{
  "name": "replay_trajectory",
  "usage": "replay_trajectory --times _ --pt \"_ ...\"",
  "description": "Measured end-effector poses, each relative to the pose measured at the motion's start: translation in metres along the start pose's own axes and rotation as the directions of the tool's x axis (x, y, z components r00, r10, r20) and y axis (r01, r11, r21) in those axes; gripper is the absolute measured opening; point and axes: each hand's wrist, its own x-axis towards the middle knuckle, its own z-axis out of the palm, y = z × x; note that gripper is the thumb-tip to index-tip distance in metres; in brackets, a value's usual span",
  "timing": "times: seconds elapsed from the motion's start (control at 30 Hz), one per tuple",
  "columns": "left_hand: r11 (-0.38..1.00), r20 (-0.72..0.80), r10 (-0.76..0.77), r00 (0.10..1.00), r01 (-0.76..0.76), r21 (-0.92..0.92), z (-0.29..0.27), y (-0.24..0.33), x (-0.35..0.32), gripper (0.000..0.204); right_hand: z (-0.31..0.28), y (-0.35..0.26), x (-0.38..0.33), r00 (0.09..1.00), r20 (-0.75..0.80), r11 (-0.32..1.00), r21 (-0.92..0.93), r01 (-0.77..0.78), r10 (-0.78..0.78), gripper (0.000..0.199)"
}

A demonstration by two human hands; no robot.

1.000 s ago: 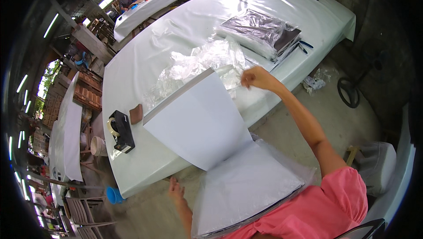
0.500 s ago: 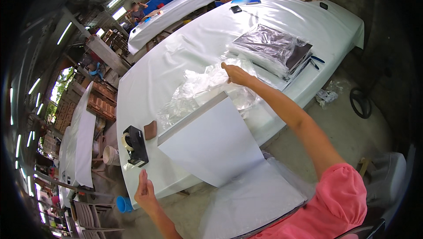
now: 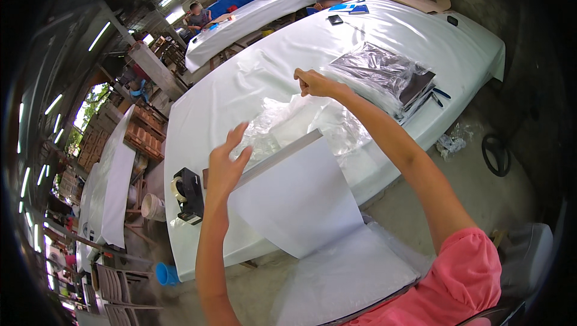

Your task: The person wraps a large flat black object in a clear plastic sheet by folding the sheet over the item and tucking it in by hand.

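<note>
Above a white-covered tabletop (image 3: 195, 112), we raise our left hand (image 3: 226, 161) open, thumb spread from the fingers and nothing held, beside the grey-edged end of a large white sheet (image 3: 303, 197). Our right hand (image 3: 315, 82), fingers curled toward the thumb, hangs over crumpled clear film (image 3: 270, 124); whether it pinches any, we cannot tell. The white sheet slants from our lap, where it meets a plastic-edged white stack (image 3: 348, 272), up over the tabletop's near edge. Left of our left forearm we see a black tape dispenser (image 3: 192, 197); past our right hand lies a plastic-wrapped dark pile (image 3: 381, 73), slim blue tools (image 3: 442, 93) just beside it.
</note>
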Motion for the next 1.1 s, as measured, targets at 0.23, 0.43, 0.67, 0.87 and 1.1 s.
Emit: replay_trajectory --times 0.23,0.43,0.67,0.87,1.1 --pt "0.831 -0.008 0.137 0.99 -0.111 0.544 0.072 -0.013 0.123 0.06 -0.009 -0.057 0.018 0.944 0.056 0.943 0.097 0.318 -0.324 0.047" --pt "0.908 0.202 -0.112 0.973 0.018 0.419 0.08 -0.029 0.179 0.047 -0.004 -0.067 -0.003 0.855 -0.368 0.925 -0.035 0.379 -0.365 0.055" --pt "0.997 -0.052 -0.007 0.999 0.011 0.08 0.006 -0.041 0.202 0.045 0.024 0.007 -0.023 0.984 -0.162 0.94 -0.321 -0.118 0.068 0.034" --pt "0.805 -0.131 -0.246 0.96 0.127 -0.58 -0.047 -0.018 0.162 0.036 0.018 0.029 -0.028 0.927 -0.37 0.863 -0.448 -0.232 0.057 0.026" --pt "0.609 -0.107 -0.203 0.973 0.04 -0.792 -0.097 -0.024 0.106 0.032 -0.024 -0.038 -0.015 0.93 -0.266 0.532 0.841 0.094 0.256 0.041"
